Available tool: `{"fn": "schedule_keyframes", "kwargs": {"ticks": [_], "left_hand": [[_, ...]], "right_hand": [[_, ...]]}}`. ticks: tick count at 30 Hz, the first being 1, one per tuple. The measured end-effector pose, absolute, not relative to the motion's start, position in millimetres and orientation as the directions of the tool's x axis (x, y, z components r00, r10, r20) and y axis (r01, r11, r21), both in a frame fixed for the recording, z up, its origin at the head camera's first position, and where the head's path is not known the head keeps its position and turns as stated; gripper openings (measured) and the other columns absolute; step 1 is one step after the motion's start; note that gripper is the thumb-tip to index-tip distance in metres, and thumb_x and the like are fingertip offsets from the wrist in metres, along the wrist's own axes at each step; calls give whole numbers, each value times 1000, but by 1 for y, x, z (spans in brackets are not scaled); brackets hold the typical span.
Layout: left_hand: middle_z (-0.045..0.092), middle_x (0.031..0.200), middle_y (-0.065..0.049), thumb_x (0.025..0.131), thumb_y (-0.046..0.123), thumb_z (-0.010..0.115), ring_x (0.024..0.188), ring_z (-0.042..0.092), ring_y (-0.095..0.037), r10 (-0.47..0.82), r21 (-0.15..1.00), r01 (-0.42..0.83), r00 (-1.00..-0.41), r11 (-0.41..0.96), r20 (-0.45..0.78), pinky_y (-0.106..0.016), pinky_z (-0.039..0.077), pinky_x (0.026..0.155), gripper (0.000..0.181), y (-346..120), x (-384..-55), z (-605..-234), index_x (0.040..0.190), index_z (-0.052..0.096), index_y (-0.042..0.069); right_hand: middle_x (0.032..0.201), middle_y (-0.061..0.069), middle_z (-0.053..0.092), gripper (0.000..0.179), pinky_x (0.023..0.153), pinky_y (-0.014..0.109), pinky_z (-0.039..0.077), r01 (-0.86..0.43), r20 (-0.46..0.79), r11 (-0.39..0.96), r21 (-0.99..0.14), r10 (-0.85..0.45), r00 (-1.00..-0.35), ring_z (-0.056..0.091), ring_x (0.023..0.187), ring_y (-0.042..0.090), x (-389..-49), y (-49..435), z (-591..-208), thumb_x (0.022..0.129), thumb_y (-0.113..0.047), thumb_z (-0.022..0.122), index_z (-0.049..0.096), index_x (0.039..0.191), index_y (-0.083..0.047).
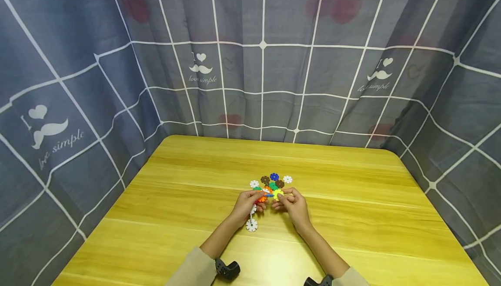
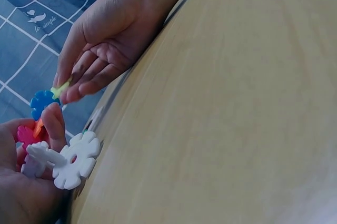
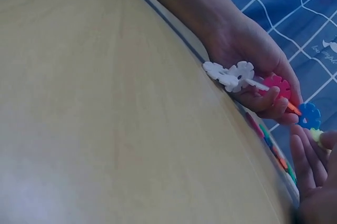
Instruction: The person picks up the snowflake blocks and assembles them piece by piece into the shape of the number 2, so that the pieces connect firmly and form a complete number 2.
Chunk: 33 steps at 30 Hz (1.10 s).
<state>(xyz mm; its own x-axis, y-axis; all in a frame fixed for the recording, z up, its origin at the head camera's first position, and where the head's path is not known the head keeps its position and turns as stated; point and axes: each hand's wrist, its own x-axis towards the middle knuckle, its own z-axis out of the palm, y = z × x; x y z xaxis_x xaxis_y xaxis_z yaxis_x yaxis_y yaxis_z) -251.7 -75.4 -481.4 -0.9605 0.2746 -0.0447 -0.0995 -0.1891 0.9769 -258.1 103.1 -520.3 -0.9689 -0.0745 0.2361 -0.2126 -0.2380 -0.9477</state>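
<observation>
Chain of slotted discs (image 3: pixel 278 84), over the table (image 1: pixel 372 216), is grasped by the left hand (image 1: pixel 243 206); the right hand (image 1: pixel 296 209) pinches 1 yellow disc (image 1: pixel 278 193) at the blue end (image 3: pixel 309 114). Joining seems in hand, calling next for a slot-to-slot push. The long axis runs forward and rightward from the white end (image 1: pixel 252 225).

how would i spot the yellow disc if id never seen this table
On the table, find the right hand. Its thumb and fingers pinch the yellow disc, right next to a light blue disc. Its yellow sets it apart: no other disc in sight is that colour.
</observation>
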Motion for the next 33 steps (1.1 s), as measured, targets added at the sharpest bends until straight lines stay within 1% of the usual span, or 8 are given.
{"fn": "schedule_keyframes", "kwargs": {"ticks": [4, 12, 17, 20, 23, 27, 30, 33], "left_hand": [[64, 73, -13, 94, 7, 51, 58, 60, -12, 277, 977, -83, -961, -195, -26, -19, 50, 55, 29, -76, -252, -484, 108, 57, -18], [62, 65, -5, 94, 11, 53, 56, 56, -10, 253, 990, -44, -967, -135, -9, -18, 48, 53, 29, -77, -262, -505, 104, 60, -16], [61, 63, -2, 93, 16, 56, 55, 56, -9, 216, 993, -22, -976, -114, 3, -18, 47, 53, 31, -74, -264, -508, 103, 62, -12], [62, 64, -2, 92, 17, 57, 55, 57, -9, 201, 988, -49, -979, -149, -18, -17, 48, 53, 31, -73, -263, -507, 104, 63, -11], [64, 69, -6, 91, 16, 57, 57, 60, -9, 217, 970, -101, -975, -223, -52, -17, 49, 54, 31, -74, -265, -507, 105, 61, -11], [65, 86, -17, 92, 10, 52, 66, 64, -13, 271, 932, -162, -960, -324, -73, -19, 52, 59, 26, -79, -269, -506, 108, 57, -10], [61, 95, -21, 92, 4, 46, 72, 64, -16, 312, 910, -187, -948, -371, -67, -20, 52, 62, 21, -81, -271, -506, 108, 53, -7], [59, 93, -18, 91, 0, 41, 72, 63, -17, 340, 897, -210, -938, -389, -73, -20, 52, 62, 16, -83, -272, -505, 103, 51, -5]], "right_hand": [[77, 22, 66, 20, 66, 42, 55, -170, 206, -251, -953, -127, -970, 67, 67, 29, -258, 103, -521, 89, -1, 58, 43, 97, 9], [75, 19, 67, 21, 67, 43, 54, -86, 140, -270, -959, -189, -972, 67, 68, 30, -257, 102, -521, 90, -2, 56, 40, 96, 10], [75, 18, 67, 22, 65, 41, 55, -98, 149, -256, -962, -185, -971, 67, 66, 27, -258, 101, -520, 90, -3, 57, 40, 97, 10], [75, 21, 66, 25, 63, 39, 55, -148, 180, -203, -968, -150, -972, 67, 64, 25, -258, 100, -520, 90, -8, 59, 45, 99, 10], [75, 18, 66, 24, 58, 33, 55, -268, 270, -37, -963, -52, -961, 64, 61, 23, -260, 102, -520, 90, -14, 60, 56, 98, 8], [80, 8, 66, 18, 58, 26, 50, -386, 438, 366, -847, 69, -896, 59, 65, 20, -268, 111, -524, 88, -17, 64, 68, 96, -2], [91, 6, 63, 23, 66, 30, 47, -382, 491, 586, -714, 31, -871, 54, 78, 20, -272, 118, -526, 84, -18, 69, 69, 103, -4], [100, 11, 58, 31, 74, 37, 44, -383, 481, 681, -624, -51, -875, 50, 90, 25, -273, 121, -526, 82, -23, 72, 68, 106, -5]]}}
